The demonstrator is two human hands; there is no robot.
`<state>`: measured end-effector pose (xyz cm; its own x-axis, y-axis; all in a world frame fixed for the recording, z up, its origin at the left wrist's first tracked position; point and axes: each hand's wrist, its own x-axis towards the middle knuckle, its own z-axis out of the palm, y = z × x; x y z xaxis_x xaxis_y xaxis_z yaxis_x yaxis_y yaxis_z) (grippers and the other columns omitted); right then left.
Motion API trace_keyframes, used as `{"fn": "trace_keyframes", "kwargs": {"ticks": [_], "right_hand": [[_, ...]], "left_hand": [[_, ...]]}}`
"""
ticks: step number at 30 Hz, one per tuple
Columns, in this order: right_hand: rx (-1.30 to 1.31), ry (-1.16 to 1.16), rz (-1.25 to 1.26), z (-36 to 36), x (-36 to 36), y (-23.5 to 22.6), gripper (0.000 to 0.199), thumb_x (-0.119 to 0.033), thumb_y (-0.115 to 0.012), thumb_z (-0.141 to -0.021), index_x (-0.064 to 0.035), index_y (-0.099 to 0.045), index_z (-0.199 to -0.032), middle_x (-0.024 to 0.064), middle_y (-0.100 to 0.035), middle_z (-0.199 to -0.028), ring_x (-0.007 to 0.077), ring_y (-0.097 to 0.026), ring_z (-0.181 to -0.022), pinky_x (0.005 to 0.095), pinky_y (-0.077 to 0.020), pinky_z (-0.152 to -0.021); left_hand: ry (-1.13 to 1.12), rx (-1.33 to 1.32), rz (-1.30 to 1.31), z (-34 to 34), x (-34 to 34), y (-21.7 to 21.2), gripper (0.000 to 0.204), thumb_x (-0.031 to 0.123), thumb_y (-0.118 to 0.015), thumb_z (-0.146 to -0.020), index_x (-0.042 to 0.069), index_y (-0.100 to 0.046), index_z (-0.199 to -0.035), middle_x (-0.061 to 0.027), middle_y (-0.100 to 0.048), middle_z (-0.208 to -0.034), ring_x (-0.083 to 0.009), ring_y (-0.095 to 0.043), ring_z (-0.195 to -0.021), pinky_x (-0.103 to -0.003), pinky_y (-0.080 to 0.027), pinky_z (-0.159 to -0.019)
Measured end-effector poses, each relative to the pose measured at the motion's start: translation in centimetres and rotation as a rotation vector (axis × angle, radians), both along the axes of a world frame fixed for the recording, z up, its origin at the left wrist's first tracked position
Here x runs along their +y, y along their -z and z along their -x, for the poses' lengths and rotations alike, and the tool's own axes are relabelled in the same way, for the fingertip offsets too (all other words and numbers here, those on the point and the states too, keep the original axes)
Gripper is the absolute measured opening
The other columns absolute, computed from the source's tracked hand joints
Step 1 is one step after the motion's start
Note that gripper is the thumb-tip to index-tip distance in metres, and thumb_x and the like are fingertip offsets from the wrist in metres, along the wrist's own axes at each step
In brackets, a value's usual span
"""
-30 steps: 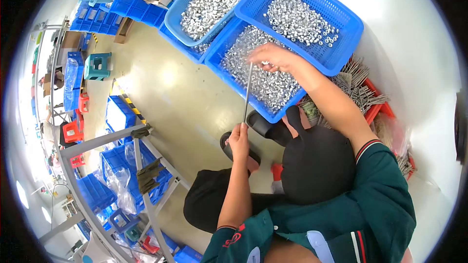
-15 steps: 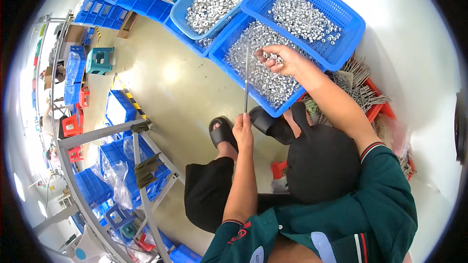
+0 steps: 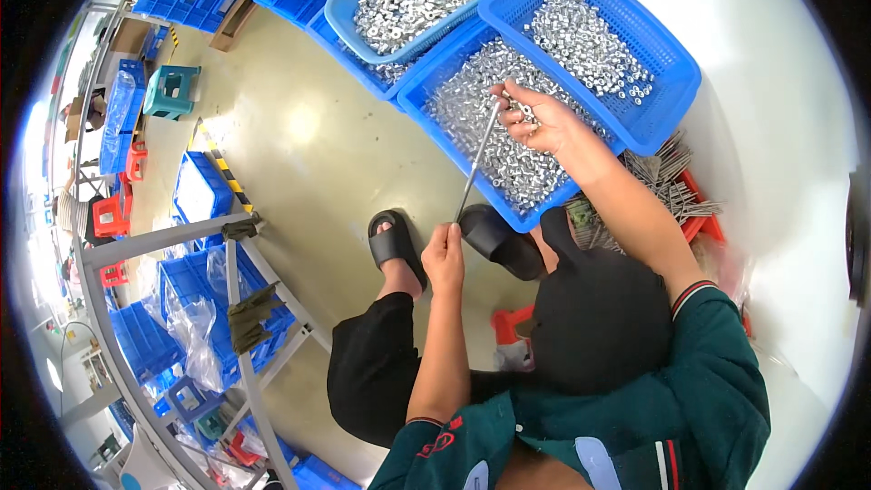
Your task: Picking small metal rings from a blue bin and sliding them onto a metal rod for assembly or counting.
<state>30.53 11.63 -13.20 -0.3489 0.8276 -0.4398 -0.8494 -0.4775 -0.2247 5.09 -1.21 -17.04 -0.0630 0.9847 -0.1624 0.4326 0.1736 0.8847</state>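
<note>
My left hand (image 3: 444, 259) is closed around the lower end of a thin metal rod (image 3: 475, 163), which slants up to the right. The rod's upper end meets the fingertips of my right hand (image 3: 537, 118). Several small silver metal collars, like short nuts or bushings (image 3: 523, 112), lie in the curled fingers of that right hand. Whether a collar sits on the rod's tip is too small to tell. Beneath the right hand is a blue bin (image 3: 515, 216) heaped with the same silver pieces.
A blue perforated basket (image 3: 676, 63) of silver pieces rests over the bin's right side. Left of it stands a lighter blue basket (image 3: 343, 23) of collars. Many metal rods (image 3: 667, 186) lie in a red crate at right. A grey metal frame (image 3: 172, 238) stands at left.
The rod has tilted to the right, and its upper end has come to my right fingertips. My right hand has shifted slightly right in view; the whole view has moved a little.
</note>
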Motion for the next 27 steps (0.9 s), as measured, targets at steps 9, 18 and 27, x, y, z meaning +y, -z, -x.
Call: {"fn": "trace_keyframes", "kwargs": {"ticks": [9, 18, 27], "right_hand": [[0.024, 0.011, -0.018, -0.9, 0.4, 1.2, 0.020, -0.018, -0.053, -0.087, -0.0008, -0.051, -0.098, 0.0053, -0.052, -0.081, 0.0056, -0.043, -0.053, 0.0150, -0.0329, -0.036], [0.042, 0.006, 0.005, 0.9, 0.2, 0.1, 0.020, -0.018, -0.055, -0.085, 0.0000, -0.054, -0.092, 0.0023, -0.048, -0.072, 0.0070, -0.042, -0.055, 0.0157, -0.0323, -0.036], [-0.180, -0.069, -0.139, 0.4, 0.2, -0.5, 0.020, -0.015, -0.053, -0.086, 0.0015, -0.054, -0.096, 0.0022, -0.049, -0.075, 0.0042, -0.039, -0.053, 0.0146, -0.0294, -0.036]], "left_hand": [[0.027, 0.048, 0.020, -0.3, 0.1, -1.2, 0.019, 0.018, -0.052, -0.087, 0.001, -0.054, -0.078, 0.0017, -0.043, -0.062, -0.0054, -0.037, -0.059, -0.021, -0.034, -0.053], [0.011, 0.023, 0.059, -0.3, 0.0, -0.8, 0.020, 0.019, -0.051, -0.088, 0.001, -0.055, -0.080, 0.0016, -0.048, -0.065, -0.0056, -0.040, -0.061, -0.021, -0.036, -0.056], [0.000, -0.065, 0.057, -0.6, -0.3, -0.3, 0.023, 0.021, -0.051, -0.088, 0.001, -0.055, -0.079, 0.0035, -0.046, -0.065, -0.0048, -0.038, -0.061, -0.020, -0.033, -0.055]]}}
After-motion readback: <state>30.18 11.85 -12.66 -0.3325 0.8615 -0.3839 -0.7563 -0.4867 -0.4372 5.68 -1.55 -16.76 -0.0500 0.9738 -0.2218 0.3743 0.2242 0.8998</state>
